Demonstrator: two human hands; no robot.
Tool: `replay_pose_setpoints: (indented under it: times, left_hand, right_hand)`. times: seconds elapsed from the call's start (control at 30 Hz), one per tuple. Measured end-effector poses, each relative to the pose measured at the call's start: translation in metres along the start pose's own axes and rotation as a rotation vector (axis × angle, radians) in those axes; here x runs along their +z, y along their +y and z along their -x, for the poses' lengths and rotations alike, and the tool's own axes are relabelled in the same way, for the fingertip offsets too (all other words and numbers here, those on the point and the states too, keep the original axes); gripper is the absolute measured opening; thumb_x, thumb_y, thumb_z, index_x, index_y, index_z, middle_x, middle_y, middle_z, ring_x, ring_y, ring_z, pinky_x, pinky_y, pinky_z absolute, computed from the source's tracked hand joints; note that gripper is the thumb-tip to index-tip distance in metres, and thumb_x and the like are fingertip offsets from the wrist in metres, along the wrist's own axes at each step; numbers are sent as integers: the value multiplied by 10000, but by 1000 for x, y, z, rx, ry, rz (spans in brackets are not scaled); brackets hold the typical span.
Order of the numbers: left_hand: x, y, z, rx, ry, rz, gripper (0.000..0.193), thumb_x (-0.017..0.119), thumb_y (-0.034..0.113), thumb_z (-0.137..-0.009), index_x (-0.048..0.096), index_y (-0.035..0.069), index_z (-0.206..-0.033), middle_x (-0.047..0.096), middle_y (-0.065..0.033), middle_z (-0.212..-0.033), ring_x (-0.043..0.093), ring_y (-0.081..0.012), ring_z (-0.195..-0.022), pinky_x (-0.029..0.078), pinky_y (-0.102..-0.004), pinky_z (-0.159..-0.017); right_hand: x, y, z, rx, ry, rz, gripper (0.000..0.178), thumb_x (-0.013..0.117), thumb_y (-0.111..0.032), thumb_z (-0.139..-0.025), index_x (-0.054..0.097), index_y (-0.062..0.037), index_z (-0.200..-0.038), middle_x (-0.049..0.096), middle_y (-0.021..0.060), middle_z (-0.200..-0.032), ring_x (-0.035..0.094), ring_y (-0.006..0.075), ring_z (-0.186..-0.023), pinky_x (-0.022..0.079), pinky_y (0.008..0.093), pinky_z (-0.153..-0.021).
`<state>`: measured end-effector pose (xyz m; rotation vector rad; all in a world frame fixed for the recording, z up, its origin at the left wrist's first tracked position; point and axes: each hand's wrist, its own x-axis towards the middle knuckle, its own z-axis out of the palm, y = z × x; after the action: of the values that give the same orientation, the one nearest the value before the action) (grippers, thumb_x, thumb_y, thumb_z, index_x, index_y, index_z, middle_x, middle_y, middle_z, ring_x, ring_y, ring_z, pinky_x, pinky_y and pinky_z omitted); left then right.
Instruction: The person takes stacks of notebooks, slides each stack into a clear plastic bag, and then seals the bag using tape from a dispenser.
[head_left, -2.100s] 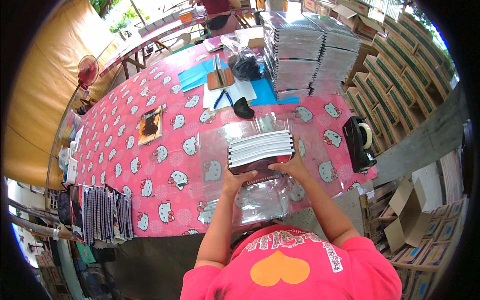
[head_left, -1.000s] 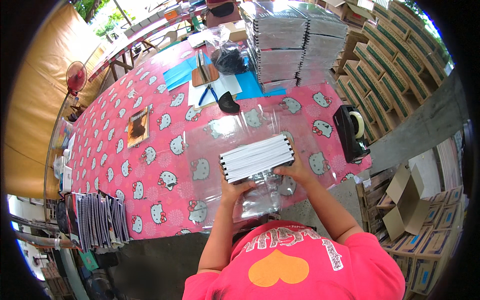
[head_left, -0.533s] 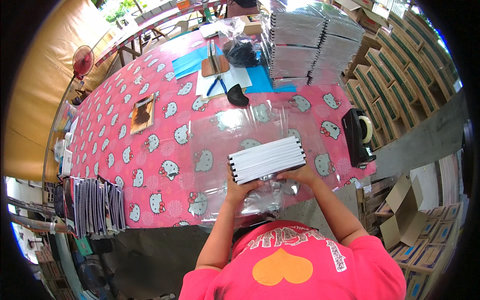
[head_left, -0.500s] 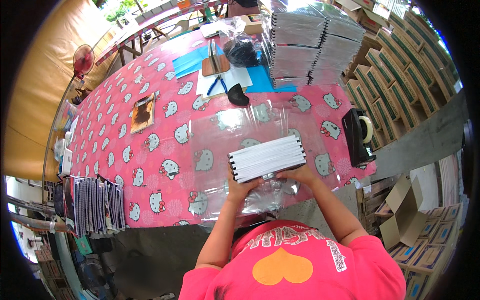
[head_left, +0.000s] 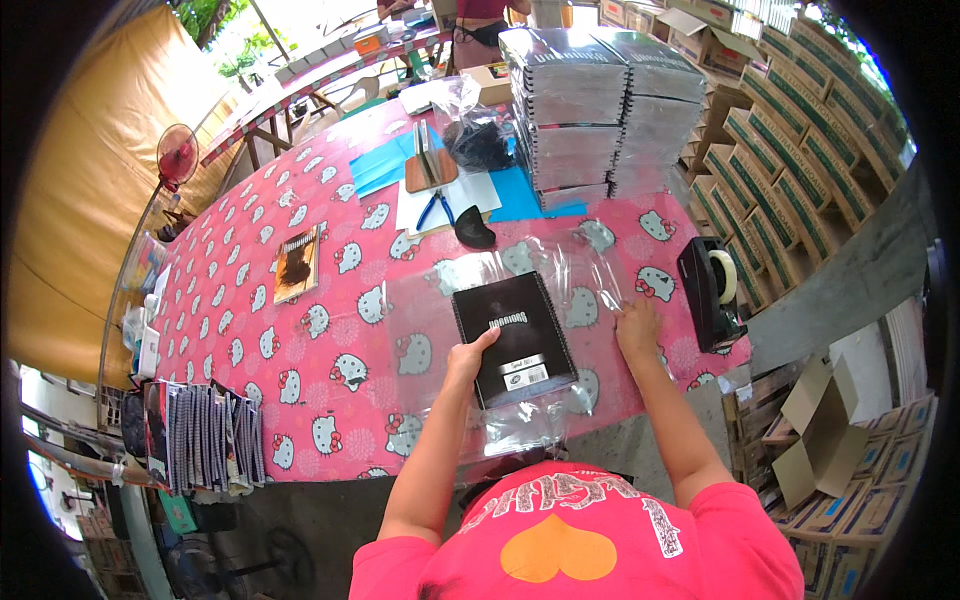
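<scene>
A stack of spiral notebooks with a black cover (head_left: 515, 340) lies flat on a clear plastic sheet (head_left: 420, 300), near the table's front edge. My left hand (head_left: 468, 362) grips the stack's left side, thumb on the top cover and fingers partly hidden beside it. To the right, my right hand (head_left: 638, 332) is closed on the sheet's right edge, where the plastic creases. Beyond the sheet are a black curved piece (head_left: 474, 228) and blue-handled pliers (head_left: 436, 208). A black tape dispenser (head_left: 708, 295) stands right of my right hand.
Tall wrapped notebook stacks (head_left: 575, 130) stand at the back right. A single notebook (head_left: 298, 265) lies left on the pink patterned table cover (head_left: 235, 300); a row of spiral notebooks (head_left: 213, 435) is at the front left corner. Cartons (head_left: 770, 180) fill the right side. People stand at the back.
The notebook stack has gone from standing on edge between both hands to lying flat, cover up. My right hand has left it and moved right to the sheet's edge. The view has shifted slightly.
</scene>
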<state>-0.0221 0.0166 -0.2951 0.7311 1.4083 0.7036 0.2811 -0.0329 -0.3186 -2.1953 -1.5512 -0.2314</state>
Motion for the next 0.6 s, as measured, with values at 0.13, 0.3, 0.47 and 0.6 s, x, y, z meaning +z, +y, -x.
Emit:
replay_pose_setpoints:
  times: [0.13,0.3,0.47,0.6]
  left_hand:
    - [-4,5,0,52,-86,146,540,770,356,-682,619,-82,-960,655,-144,-867,640,-197,-715,513,-301,-659]
    - [4,21,0,8,-57,116,541,773,363,-681,611,-61,-975,645,-144,-861,638,-221,-690,532,-359,-605]
    - [9,23,1,-7,-18,22,556,782,388,-659,618,-49,-962,642,-142,-850,637,-223,-679,530,-388,-573]
    - [6,22,-5,27,16,-193,687,735,494,-666,606,-86,-1010,645,-147,-871,636,-264,-767,516,-402,-694]
  right_hand:
    - [10,2,-1,-57,60,20,138,574,-163,-761,652,-50,-750,558,102,-876,491,294,-969,386,431,-799]
    - [0,1,-7,-62,46,-112,109,569,-113,-722,650,-47,-752,560,80,-844,500,285,-935,384,428,-765]
    - [-1,4,-11,7,124,-63,119,572,-124,-724,657,-52,-767,556,92,-904,497,271,-943,393,429,-776]
    - [14,14,-16,-14,94,77,145,551,-122,-736,661,-50,-796,550,93,-958,494,259,-949,393,425,-807]
